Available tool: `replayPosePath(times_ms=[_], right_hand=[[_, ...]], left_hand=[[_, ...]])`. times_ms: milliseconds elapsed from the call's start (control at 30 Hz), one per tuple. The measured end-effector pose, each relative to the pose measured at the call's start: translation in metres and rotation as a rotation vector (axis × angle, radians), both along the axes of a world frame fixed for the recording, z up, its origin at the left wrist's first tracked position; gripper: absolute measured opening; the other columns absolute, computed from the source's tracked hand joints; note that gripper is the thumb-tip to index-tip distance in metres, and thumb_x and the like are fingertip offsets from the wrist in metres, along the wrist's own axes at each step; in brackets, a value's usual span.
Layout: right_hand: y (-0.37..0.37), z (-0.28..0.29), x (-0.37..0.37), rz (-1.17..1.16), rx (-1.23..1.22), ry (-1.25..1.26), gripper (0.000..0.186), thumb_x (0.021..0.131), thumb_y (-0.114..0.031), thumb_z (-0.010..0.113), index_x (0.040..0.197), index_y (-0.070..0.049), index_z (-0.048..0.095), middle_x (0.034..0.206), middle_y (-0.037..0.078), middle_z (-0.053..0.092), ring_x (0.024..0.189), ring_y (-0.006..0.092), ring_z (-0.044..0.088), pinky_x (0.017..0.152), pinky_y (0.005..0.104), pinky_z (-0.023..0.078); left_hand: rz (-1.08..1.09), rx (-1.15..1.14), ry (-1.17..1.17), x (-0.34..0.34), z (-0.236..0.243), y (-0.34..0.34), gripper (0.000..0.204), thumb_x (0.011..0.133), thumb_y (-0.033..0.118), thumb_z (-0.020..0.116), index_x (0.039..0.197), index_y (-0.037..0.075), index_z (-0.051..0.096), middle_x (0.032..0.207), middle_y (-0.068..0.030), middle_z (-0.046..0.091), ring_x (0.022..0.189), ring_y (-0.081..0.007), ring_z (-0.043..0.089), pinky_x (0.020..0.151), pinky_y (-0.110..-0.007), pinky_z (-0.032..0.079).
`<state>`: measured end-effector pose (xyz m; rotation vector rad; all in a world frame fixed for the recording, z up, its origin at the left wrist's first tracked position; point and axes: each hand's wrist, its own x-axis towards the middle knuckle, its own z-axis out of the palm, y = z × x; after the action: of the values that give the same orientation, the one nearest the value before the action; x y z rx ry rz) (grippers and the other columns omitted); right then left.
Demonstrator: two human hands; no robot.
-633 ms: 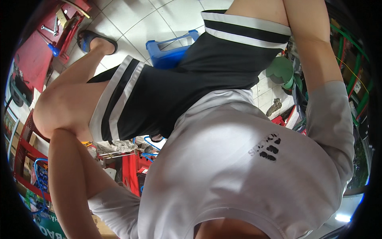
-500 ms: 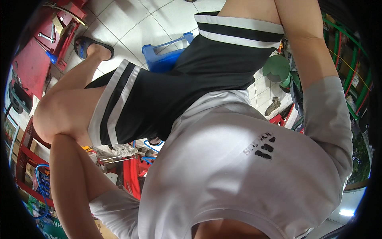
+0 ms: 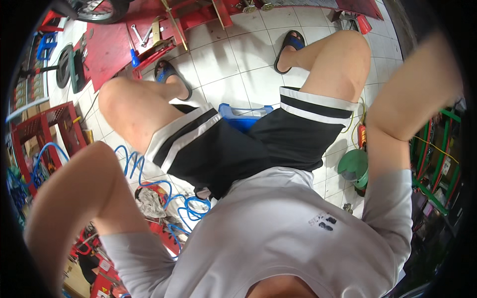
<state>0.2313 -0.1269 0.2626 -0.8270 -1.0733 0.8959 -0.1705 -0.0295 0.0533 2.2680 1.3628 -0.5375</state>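
I am seated on a blue plastic stool, knees apart. My left arm is bent and raised, its forearm running off past the lower left rim; the left hand is out of the picture. My right arm is bent too, and its blurred forearm leaves at the upper right, so that hand is also out of sight. What either hand holds or touches does not show. Ahead on the left, a blue-handled screwdriver and wrenches lie on a red metal platform.
A wheel with a tyre stands at the far left. A green bucket is on the tiled floor to my right, before a green rack. Coiled blue hose and a grey rag lie left, near a red rack.
The view has swung, so both legs and sandals and more of the red platform show. My arms have moved from beside the knees, their forearms now raised outward and blurred.
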Motion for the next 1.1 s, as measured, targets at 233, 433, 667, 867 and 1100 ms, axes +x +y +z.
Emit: replayPosePath(times_ms=[233, 433, 667, 867, 1100], right_hand=[[-0.046, -0.012, -0.010, -0.035, -0.123, 0.012, 0.036, 0.098, -0.029, 0.048, 0.112, 0.000, 0.063, 0.096, 0.012, 0.068, 0.083, 0.0197, 0.066, 0.078, 0.0337, 0.051], [-0.071, -0.013, -0.004, -0.077, -0.151, -0.029, 0.036, 0.096, -0.029, 0.049, 0.114, -0.001, 0.063, 0.097, 0.012, 0.068, 0.082, 0.0192, 0.065, 0.079, 0.0334, 0.051], [-0.089, -0.011, 0.002, -0.124, -0.120, -0.068, 0.037, 0.095, -0.029, 0.050, 0.116, -0.001, 0.063, 0.098, 0.012, 0.068, 0.082, 0.0187, 0.065, 0.079, 0.0331, 0.050], [-0.101, 0.031, 0.010, -0.195, -0.032, -0.169, 0.038, 0.094, -0.028, 0.051, 0.117, -0.001, 0.062, 0.099, 0.012, 0.068, 0.082, 0.0183, 0.064, 0.079, 0.0328, 0.050], [-0.073, 0.107, 0.002, -0.186, 0.107, -0.368, 0.039, 0.092, -0.028, 0.053, 0.119, -0.001, 0.062, 0.099, 0.011, 0.068, 0.081, 0.0177, 0.063, 0.080, 0.0325, 0.050]], left_hand=[[0.084, 0.186, -0.156, -0.018, 0.196, -0.033, 0.050, 0.096, 0.035, 0.035, 0.129, 0.001, 0.048, 0.130, -0.0138, 0.049, 0.119, -0.0255, 0.048, 0.098, -0.035, 0.039], [0.149, 0.326, -0.199, -0.038, 0.293, -0.087, 0.048, 0.096, 0.035, 0.037, 0.126, 0.000, 0.050, 0.125, -0.0157, 0.052, 0.115, -0.0273, 0.051, 0.095, -0.037, 0.041], [0.188, 0.421, -0.256, -0.040, 0.320, -0.134, 0.047, 0.095, 0.035, 0.039, 0.123, -0.001, 0.052, 0.120, -0.0179, 0.056, 0.110, -0.0293, 0.055, 0.092, -0.039, 0.044], [0.163, 0.469, -0.336, -0.020, 0.319, -0.139, 0.046, 0.095, 0.035, 0.041, 0.120, -0.001, 0.054, 0.115, -0.0198, 0.058, 0.105, -0.0311, 0.058, 0.089, -0.040, 0.047], [0.125, 0.481, -0.492, 0.019, 0.302, -0.093, 0.044, 0.095, 0.035, 0.044, 0.116, -0.002, 0.056, 0.109, -0.0220, 0.062, 0.100, -0.0331, 0.061, 0.085, -0.043, 0.050]])
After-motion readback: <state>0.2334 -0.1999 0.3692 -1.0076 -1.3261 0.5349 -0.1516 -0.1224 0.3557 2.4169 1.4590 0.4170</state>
